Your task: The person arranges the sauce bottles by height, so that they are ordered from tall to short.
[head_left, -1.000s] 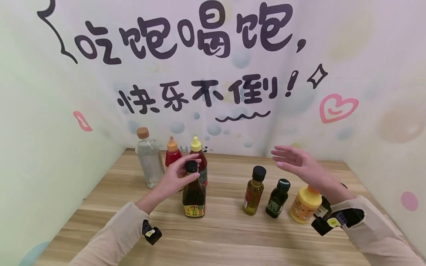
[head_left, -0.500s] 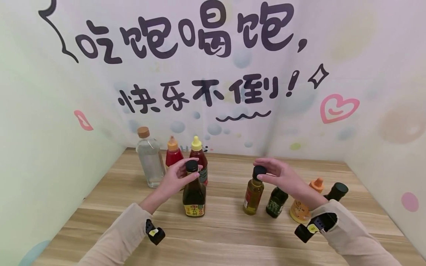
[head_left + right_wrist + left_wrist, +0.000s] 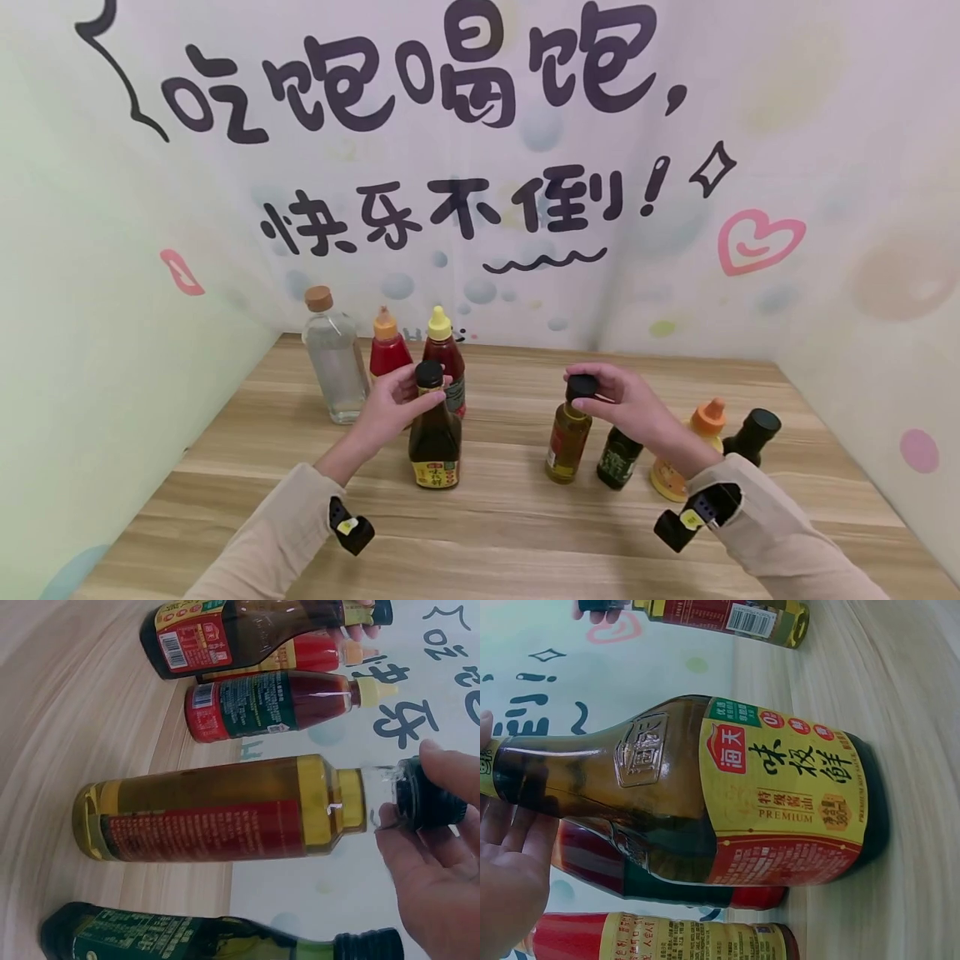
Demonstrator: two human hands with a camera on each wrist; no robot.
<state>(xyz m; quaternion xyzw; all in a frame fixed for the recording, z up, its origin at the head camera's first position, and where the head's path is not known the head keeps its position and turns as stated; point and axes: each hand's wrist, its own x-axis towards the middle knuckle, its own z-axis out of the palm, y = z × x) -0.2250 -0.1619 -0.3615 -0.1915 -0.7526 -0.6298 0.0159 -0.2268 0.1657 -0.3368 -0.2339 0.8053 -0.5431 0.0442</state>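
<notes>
The table (image 3: 487, 542) has a pale wood-grain surface. At its front left stands the soy bottle (image 3: 435, 442), upright: dark brown glass with the brand embossed on the shoulder. Its yellow label (image 3: 791, 776) reads 海天, 味极鲜, 特级酱油, PREMIUM and 380ml. At front right stands the oil bottle (image 3: 567, 442), upright: clear cylindrical glass, yellow liquid, black cap, red label with print too small to read.

The left hand (image 3: 392, 404) grasps the soy bottle at the neck, below the black cap, with thumb and curled fingers. The right hand (image 3: 626, 404) grasps the oil bottle at the cap and upper neck in the same way.

Just beside the oil bottle is the green bottle (image 3: 619, 462), partly hidden by the right hand. Next come the yellow bottle (image 3: 670, 479), with an orange nozzle, and the black-capped bottle (image 3: 750, 437).

Behind the soy bottle stand the yellow-tipped bottle (image 3: 447, 358), with dark red contents, the red bottle (image 3: 388, 354) and the transparent bottle (image 3: 335, 358), with a brown cap.

The banner (image 3: 480, 312) at the rear reads 吃饱喝饱, 快乐不倒! in black.
</notes>
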